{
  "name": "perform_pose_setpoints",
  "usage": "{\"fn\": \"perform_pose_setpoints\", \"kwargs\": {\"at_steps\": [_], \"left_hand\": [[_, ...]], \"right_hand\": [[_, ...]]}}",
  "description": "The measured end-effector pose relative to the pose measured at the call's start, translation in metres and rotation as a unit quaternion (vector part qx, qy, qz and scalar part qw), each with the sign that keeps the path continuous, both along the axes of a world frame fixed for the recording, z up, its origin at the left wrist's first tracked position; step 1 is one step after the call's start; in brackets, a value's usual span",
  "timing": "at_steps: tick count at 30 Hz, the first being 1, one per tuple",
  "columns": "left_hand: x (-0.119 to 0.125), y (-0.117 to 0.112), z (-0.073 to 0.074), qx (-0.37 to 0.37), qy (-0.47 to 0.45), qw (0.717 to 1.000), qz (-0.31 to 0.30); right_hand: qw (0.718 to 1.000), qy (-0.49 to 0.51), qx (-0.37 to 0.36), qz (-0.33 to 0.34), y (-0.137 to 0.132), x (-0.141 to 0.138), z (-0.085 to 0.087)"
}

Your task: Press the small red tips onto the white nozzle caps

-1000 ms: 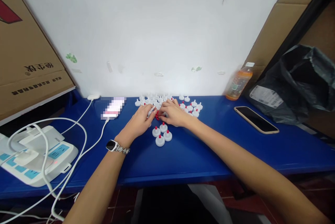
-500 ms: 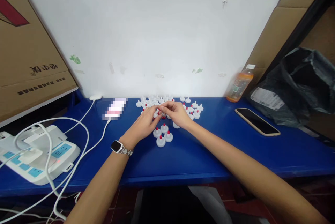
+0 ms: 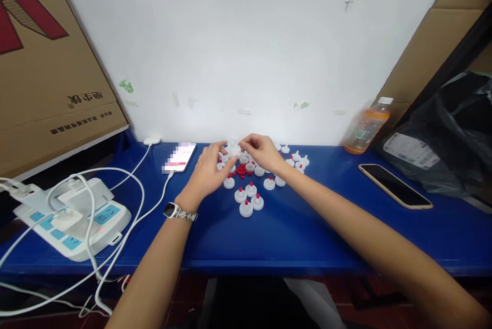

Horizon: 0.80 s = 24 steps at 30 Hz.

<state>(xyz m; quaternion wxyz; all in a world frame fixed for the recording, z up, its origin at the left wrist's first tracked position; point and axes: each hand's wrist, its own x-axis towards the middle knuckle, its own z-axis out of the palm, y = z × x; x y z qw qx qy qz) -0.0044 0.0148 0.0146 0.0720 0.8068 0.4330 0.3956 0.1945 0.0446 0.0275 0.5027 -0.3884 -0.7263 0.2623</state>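
Observation:
Several white round nozzle caps with red tips (image 3: 246,208) stand upright in a small group on the blue table. Behind them lies a pile of small red tips (image 3: 243,170), with more white nozzle caps (image 3: 259,170) around and beyond it. At the pile's left, my left hand (image 3: 207,171) is open, thumb and fingers apart beside the white caps. My right hand (image 3: 264,152) reaches over the caps from the right, thumb and forefinger pinched together; what lies between them is blurred among the white caps.
A white power strip (image 3: 77,237) with looping cables takes up the left side, near a charging phone (image 3: 186,157). To the right are another phone (image 3: 394,185), an orange drink bottle (image 3: 368,126) and a dark plastic bag (image 3: 442,134). A white wall (image 3: 246,52) rises behind the table.
My hands were together over the red tips; they have now parted and moved farther back to the white caps. The red pile is uncovered. The view has shifted slightly left.

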Motion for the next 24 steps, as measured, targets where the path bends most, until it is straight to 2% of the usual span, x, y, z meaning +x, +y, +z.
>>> {"fn": "perform_pose_setpoints", "kwargs": {"at_steps": [3, 6, 9, 12, 18, 24], "left_hand": [[-0.012, 0.002, 0.003, -0.039, 0.043, 0.998, -0.011], [-0.016, 0.003, 0.002, -0.098, 0.072, 0.992, -0.034], [-0.016, 0.006, -0.001, -0.142, 0.073, 0.986, -0.058], [-0.017, 0.007, -0.003, -0.159, 0.063, 0.983, -0.068], [-0.021, 0.007, 0.000, -0.154, 0.067, 0.985, -0.032], [-0.024, 0.010, -0.001, -0.149, 0.075, 0.986, -0.024]], "right_hand": [[0.989, -0.135, 0.013, -0.053, 0.020, -0.003, 0.001], [0.966, -0.255, 0.017, -0.048, 0.032, -0.010, 0.000], [0.946, -0.323, 0.014, -0.031, 0.038, -0.014, -0.002], [0.940, -0.340, 0.015, -0.017, 0.042, -0.013, -0.004], [0.945, -0.325, -0.006, -0.030, 0.048, -0.006, -0.006], [0.941, -0.339, 0.000, 0.001, 0.051, -0.007, -0.005]]}}
